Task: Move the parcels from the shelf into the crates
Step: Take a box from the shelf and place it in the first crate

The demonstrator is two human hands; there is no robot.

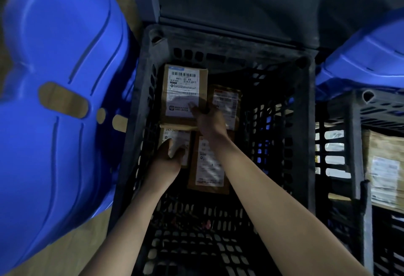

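Bare forearms reach into the black crate. Left hand grips the small parcel by the crate's left wall; right hand rests on the large parcel at its far end, grasp unclear. Forcing the small one in could wedge it underneath.

2 forearms bare to the frame edge; left hand and right hand bare.
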